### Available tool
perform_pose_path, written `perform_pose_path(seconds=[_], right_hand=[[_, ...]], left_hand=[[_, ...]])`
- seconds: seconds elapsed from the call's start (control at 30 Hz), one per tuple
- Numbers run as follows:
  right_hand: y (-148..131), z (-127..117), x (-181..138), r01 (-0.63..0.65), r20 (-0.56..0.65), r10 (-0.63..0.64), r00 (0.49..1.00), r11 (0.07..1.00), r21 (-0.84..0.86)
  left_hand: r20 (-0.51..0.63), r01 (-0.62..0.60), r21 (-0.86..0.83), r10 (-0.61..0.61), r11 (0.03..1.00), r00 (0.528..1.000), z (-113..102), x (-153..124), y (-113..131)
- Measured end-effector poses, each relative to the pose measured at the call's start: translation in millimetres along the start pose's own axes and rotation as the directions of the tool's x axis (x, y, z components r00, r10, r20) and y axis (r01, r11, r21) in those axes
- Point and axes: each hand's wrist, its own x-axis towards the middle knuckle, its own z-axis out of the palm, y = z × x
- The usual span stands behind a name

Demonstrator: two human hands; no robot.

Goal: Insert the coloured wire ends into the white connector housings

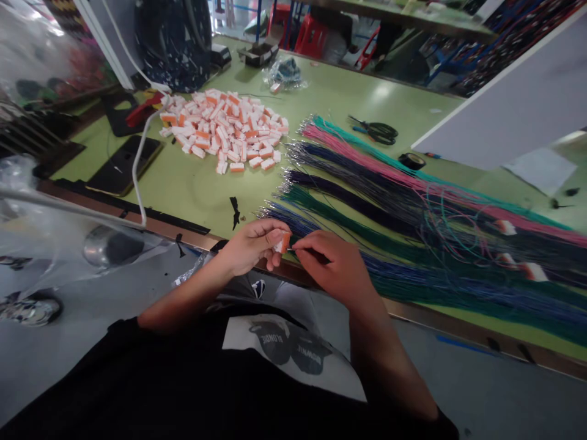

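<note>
Between the thumb and fingers of my left hand (254, 244) is a white and orange connector housing (283, 242), held at the table's near edge. My right hand (332, 263) pinches a thin wire with a metal end (293, 247) right at the orange side of the housing. Whether its tip is inside the housing I cannot tell. Just beyond both hands lie bundles of blue wires (389, 269), green wires (348, 220), dark wires (358, 195) and pink wires (367, 156), their bare metal ends pointing left. A heap of similar housings (229, 128) lies farther back on the left.
Behind the wires are black-handled scissors (380, 132) and a roll of black tape (411, 161). A dark phone-like slab (123, 165) and a white cable (142, 153) lie at left. Several wired housings (534, 272) rest on the bundles. A white panel (509, 98) stands at right.
</note>
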Motion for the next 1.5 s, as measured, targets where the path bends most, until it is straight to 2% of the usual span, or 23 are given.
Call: perform_pose_path(seconds=[0.13,0.33,0.47,0.7,0.9,1.1,1.33,1.5], right_hand=[[-4.5,7.2,-2.9,-0.025,-0.038,0.020,0.999,0.992,-0.123],[-7.7,12.0,-2.9,-0.053,-0.058,0.043,0.997,0.982,-0.180],[-8.6,12.0,-2.8,-0.068,-0.060,0.054,0.997,0.963,-0.260],[-11.4,18.1,-2.2,-0.113,-0.039,0.106,0.994,0.945,-0.308],[-5.5,14.8,-4.2,-0.114,-0.054,0.110,0.992,0.989,-0.091],[-6.4,20.4,-5.4,-0.144,-0.083,0.135,0.987,0.983,-0.116],[-3.9,16.6,-5.0,-0.191,-0.015,0.191,0.981,0.981,-0.015],[-5.1,15.6,-5.5,-0.196,-0.033,0.195,0.980,0.980,-0.041]], left_hand=[[-0.031,0.015,0.035,-0.014,0.999,0.999,2.6,-1.2,2.5],[-0.044,0.018,0.082,-0.014,0.996,0.999,5.6,-2.8,5.9],[-0.063,-0.020,0.122,0.027,0.992,0.998,7.7,-2.5,5.4],[-0.075,-0.114,0.311,0.144,0.943,0.987,13.2,-6.1,4.9],[-0.083,-0.114,0.297,0.145,0.948,0.986,13.5,-4.8,5.9],[-0.081,-0.095,0.327,0.128,0.940,0.988,13.1,-4.4,4.1],[-0.088,-0.088,0.369,0.129,0.925,0.988,15.2,-6.0,5.5],[-0.084,-0.084,0.400,0.127,0.913,0.988,14.0,-6.0,4.4]])
